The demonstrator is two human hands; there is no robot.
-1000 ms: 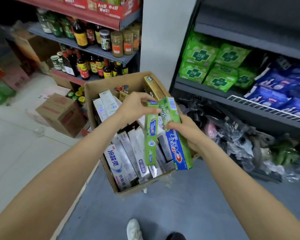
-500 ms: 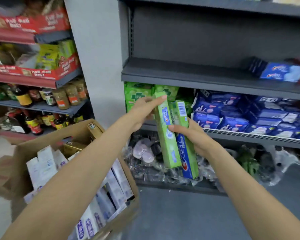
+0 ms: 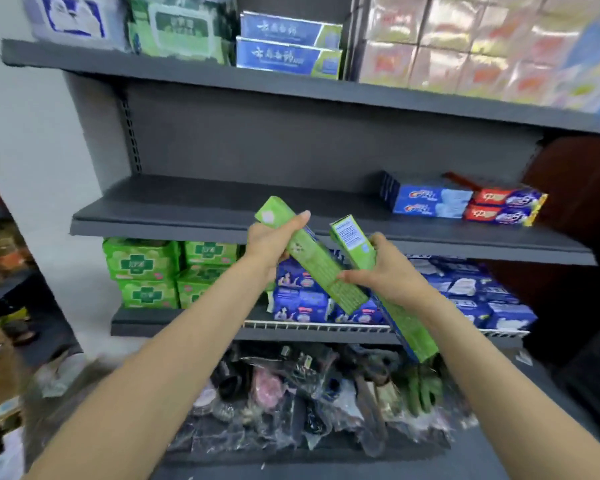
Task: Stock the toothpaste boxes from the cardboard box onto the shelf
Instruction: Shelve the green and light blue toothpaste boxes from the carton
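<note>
1. Toothpaste boxes are the business here: two green ones are in hand, both held up in front of the dark middle shelf (image 3: 187, 209), which serves as the landmark below.
2. Below the middle shelf's left end, green packs (image 3: 142, 261) sit stacked on the next tier down; they are not part of the job.
3. The left hand (image 3: 271, 242) is clenched round the upper end of the left green box (image 3: 312, 258), thumb on one long side and fingers wrapped behind. That box tilts with its top end just in front of the shelf lip, probably so it can be led in end first.
4. The right hand (image 3: 385, 271) grips the right green box (image 3: 388, 289) near its upper half, and its forefinger reaches across to touch the left box. The two boxes diverge like a V, likely being parted so each goes down singly.
5. This box's lower end hangs down past the wire-fronted tier below the middle shelf.
6. On the middle shelf's right part lie blue toothpaste boxes (image 3: 426, 202) and red ones (image 3: 503, 207), stacked flat lengthwise; the bare stretch left of them looks like the intended spot.
7. The cardboard box is not clearly in view.
</note>
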